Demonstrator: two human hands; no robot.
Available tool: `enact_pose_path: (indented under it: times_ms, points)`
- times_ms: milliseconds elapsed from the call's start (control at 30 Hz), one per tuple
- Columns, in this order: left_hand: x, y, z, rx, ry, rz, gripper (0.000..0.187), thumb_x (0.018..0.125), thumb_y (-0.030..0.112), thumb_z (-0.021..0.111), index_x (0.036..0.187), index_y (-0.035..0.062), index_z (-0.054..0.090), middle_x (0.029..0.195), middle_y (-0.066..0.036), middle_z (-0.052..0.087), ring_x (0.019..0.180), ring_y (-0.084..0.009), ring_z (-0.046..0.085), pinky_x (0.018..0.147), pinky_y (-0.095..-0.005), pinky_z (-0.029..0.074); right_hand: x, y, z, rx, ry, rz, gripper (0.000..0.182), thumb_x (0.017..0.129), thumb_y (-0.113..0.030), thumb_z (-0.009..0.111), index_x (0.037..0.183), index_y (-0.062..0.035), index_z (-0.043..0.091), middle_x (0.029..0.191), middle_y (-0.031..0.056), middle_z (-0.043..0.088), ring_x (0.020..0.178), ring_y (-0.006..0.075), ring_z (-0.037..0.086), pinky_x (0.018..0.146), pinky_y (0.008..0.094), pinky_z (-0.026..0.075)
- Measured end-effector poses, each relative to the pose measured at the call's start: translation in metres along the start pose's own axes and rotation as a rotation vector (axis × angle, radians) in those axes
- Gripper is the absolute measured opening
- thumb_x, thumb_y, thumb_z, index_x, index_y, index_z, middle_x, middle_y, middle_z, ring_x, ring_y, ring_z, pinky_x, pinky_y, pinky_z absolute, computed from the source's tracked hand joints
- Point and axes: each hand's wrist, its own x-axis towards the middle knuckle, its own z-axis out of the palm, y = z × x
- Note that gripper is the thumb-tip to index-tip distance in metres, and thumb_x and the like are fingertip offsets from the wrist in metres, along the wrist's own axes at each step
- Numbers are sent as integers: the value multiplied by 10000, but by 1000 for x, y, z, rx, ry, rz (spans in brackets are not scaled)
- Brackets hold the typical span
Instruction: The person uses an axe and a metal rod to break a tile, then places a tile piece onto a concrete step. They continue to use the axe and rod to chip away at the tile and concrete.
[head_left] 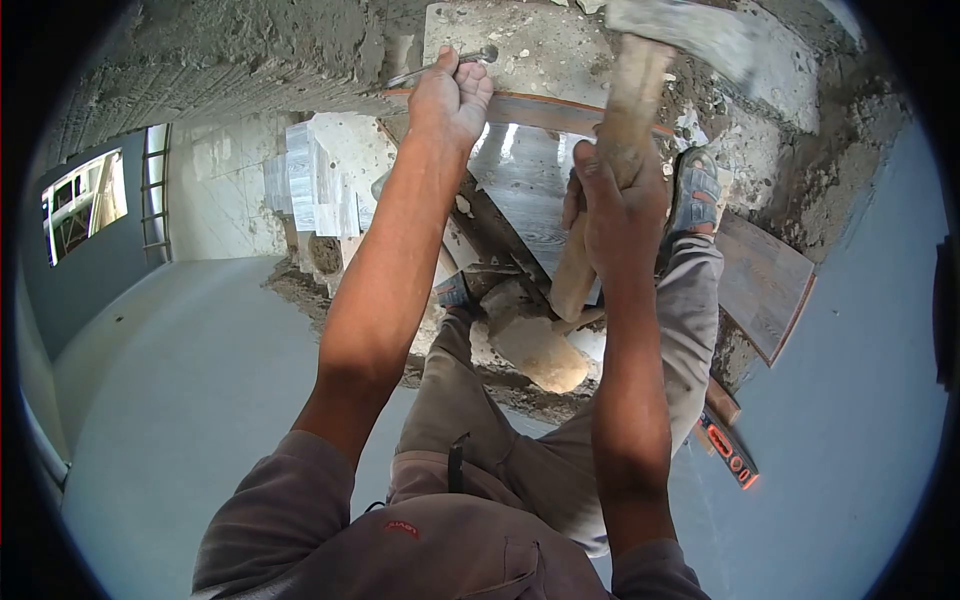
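My left hand [452, 98] is closed around a metal chisel [473, 57], whose rounded struck end sticks out to the right. The chisel's other end points left against the rough concrete edge, beside a pale slab [530, 40]. In my right hand [628, 200] is a hammer by its wooden handle [640, 85]. The hammer's metal head [690, 30] is raised at the upper right, blurred by motion and apart from the chisel. Below the slab lies a grey wood-look tile [525, 185], partly hidden by my right hand.
Broken mortar [530, 345] and wooden pieces lie around my sandalled feet [697, 190]. Another wood-look tile [765, 275] rests at the right, near an orange-and-black spirit level [732, 455]. Stacked tile pieces [310, 180] and a ladder [155, 190] stand to the left.
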Motion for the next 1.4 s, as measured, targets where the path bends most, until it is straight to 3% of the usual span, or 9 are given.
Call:
enact_pose_path:
  times_ms: [133,233,300,400,533,700,933,1067,1400]
  points:
    - [-1,10,3,-20,-39,-18,139,855,189,470,839,51,470,663,-29,471,623,-140,475,643,-284,436,9,24,21,199,110,-156,258,785,-184,579,909,-3,443,584,42,477,432,96,455,374,228,381]
    - [10,21,-5,-123,-98,-98,129,856,187,464,837,59,468,658,-32,472,617,-139,471,626,-292,432,33,63,36,-993,95,-1129,239,788,-172,571,911,-9,448,579,28,472,419,91,436,370,222,373]
    - [8,19,-2,-130,-82,-80,117,858,183,460,844,67,466,656,-32,471,613,-139,467,615,-295,428,23,56,38,-503,-115,-97,167,786,-126,553,868,-5,472,588,33,487,436,102,456,393,235,389]
    - [9,27,-4,-133,-60,-70,84,863,171,444,871,88,459,659,-35,470,602,-141,460,594,-302,424,-5,-1,40,-232,-62,91,397,766,-209,511,1033,63,401,755,246,563,703,348,583,622,401,464]
    - [13,26,-5,-140,-101,-78,83,858,161,448,888,84,451,658,-41,456,599,-150,451,606,-307,414,11,43,59,-567,-89,-509,343,758,-196,503,1002,29,412,774,286,554,743,446,539,653,447,435]
    - [14,29,-14,-166,-108,-104,84,855,167,455,879,86,452,666,-31,441,642,-147,437,646,-300,408,-1,-12,52,-358,-131,80,347,749,-183,496,1013,17,396,799,307,538,772,441,536,662,462,427]
    - [13,8,-15,-68,-117,-74,136,859,171,451,788,56,464,702,-50,471,602,-154,468,567,-275,432,15,16,42,-470,-184,101,380,762,-238,472,1011,39,398,763,271,553,754,428,543,676,422,430]
    - [-16,-10,-6,16,-88,-83,166,856,169,459,756,37,451,581,-58,461,542,-169,480,541,-308,451,-9,-5,26,-74,49,43,237,780,-136,567,914,7,433,584,38,485,416,101,457,350,228,365]
    - [5,5,-22,17,-118,-67,78,843,114,470,918,128,452,586,-29,466,518,-144,481,531,-310,454,-10,10,12,-14,-2,69,218,792,-169,564,855,-16,422,565,31,476,397,90,442,356,215,361]
